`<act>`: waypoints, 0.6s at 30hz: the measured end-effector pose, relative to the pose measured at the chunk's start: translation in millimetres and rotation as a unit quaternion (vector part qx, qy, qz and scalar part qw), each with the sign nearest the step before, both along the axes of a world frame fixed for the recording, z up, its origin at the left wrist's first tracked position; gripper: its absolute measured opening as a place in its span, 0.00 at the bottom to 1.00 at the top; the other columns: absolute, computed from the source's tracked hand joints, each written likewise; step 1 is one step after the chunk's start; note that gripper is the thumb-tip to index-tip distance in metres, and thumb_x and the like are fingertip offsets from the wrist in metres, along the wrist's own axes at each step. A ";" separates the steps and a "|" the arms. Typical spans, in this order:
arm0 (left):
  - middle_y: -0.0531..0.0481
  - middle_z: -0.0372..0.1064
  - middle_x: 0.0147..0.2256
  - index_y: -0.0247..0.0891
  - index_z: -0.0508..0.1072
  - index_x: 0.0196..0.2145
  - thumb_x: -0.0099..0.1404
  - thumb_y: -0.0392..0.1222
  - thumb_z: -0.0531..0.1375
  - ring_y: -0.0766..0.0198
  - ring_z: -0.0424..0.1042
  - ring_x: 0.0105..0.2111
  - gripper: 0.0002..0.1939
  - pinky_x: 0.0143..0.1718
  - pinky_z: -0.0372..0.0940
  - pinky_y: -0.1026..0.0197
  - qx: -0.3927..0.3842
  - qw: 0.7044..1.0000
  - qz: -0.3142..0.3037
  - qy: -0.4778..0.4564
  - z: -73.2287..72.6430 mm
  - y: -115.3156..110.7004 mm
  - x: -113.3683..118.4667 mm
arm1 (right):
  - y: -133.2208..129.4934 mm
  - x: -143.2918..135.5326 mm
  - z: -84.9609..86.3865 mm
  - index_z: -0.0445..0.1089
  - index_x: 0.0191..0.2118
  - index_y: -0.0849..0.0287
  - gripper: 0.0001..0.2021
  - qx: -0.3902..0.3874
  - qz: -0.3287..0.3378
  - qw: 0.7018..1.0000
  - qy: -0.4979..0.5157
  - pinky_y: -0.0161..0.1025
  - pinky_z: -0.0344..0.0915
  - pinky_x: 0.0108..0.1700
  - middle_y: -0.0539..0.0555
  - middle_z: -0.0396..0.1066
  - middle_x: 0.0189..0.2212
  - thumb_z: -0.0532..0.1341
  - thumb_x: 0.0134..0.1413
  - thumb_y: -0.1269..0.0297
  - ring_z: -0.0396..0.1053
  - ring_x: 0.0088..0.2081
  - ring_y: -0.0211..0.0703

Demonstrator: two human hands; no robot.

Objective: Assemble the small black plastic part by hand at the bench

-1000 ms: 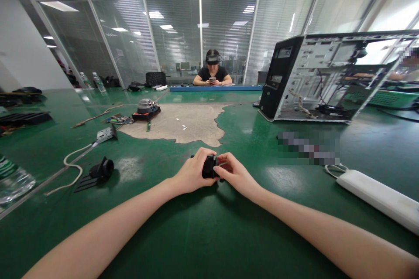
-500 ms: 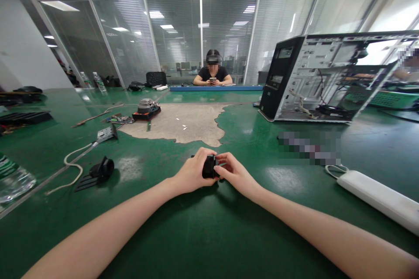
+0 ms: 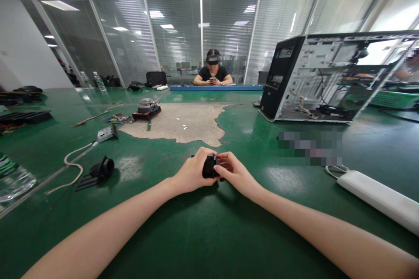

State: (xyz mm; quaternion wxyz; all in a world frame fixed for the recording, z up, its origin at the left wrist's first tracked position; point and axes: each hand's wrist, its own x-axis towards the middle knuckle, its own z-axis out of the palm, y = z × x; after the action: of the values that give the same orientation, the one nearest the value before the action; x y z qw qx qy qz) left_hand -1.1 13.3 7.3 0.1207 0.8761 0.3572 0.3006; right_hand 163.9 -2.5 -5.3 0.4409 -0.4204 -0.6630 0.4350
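Just above the green table (image 3: pixel 183 235), my left hand (image 3: pixel 194 169) is wrapped round a small black boxy part (image 3: pixel 209 168) with a flat rim on its right side. The kind of part cannot be made out, and its left side is covered by my fingers. On the other side, my right hand (image 3: pixel 235 174) pinches the part's right edge between thumb and fingers. A black plastic bracket with a round collar (image 3: pixel 102 169) lies to the left of my hands.
An open computer case (image 3: pixel 284 80) stands at the back right, with a white power strip (image 3: pixel 376 196) nearer. At left are a clear bottle (image 3: pixel 16 181), a cable (image 3: pixel 78 168), a metal plate (image 3: pixel 106 133) and a heatsink-like part (image 3: pixel 146 109). A person (image 3: pixel 212 72) sits opposite, holding a phone.
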 end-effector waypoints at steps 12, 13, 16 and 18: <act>0.50 0.57 0.42 0.42 0.54 0.46 0.48 0.41 0.61 0.60 0.63 0.40 0.28 0.38 0.62 0.58 0.005 1.000 0.001 0.004 0.0 -0.9 -0.2 | -2.6 0.9 2.6 0.61 0.34 0.57 0.06 0.072 0.003 0.997 0.010 0.35 0.66 0.34 0.52 0.63 0.37 0.57 0.48 0.65 0.65 0.41 0.41; 0.50 0.57 0.42 0.42 0.54 0.46 0.49 0.42 0.61 0.60 0.63 0.40 0.28 0.38 0.62 0.58 0.006 1.000 0.005 0.005 0.2 -1.0 -0.2 | -1.6 0.9 1.8 0.61 0.35 0.57 0.07 0.061 0.004 0.998 0.014 0.35 0.67 0.34 0.52 0.63 0.37 0.57 0.48 0.65 0.65 0.42 0.41; 0.50 0.57 0.42 0.42 0.54 0.46 0.49 0.42 0.61 0.60 0.64 0.40 0.28 0.38 0.63 0.58 0.005 1.000 0.011 0.005 0.3 -0.8 -0.3 | 0.4 0.3 0.4 0.59 0.37 0.57 0.10 0.012 0.009 1.000 0.017 0.37 0.67 0.34 0.53 0.64 0.36 0.57 0.48 0.64 0.66 0.39 0.41; 0.50 0.57 0.42 0.42 0.54 0.46 0.48 0.42 0.61 0.60 0.63 0.40 0.28 0.38 0.62 0.57 0.005 1.000 0.009 0.004 0.0 -0.7 -0.4 | 0.1 0.0 0.9 0.59 0.38 0.58 0.10 -0.008 0.019 1.000 0.016 0.38 0.67 0.33 0.52 0.64 0.35 0.57 0.48 0.64 0.66 0.35 0.39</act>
State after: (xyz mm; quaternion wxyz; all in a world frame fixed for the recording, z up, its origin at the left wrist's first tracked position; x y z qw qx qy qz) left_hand -1.4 12.7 7.3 0.1126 0.8748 0.3639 0.2994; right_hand 163.9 -2.3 -4.4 0.4395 -0.4045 -0.6604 0.4551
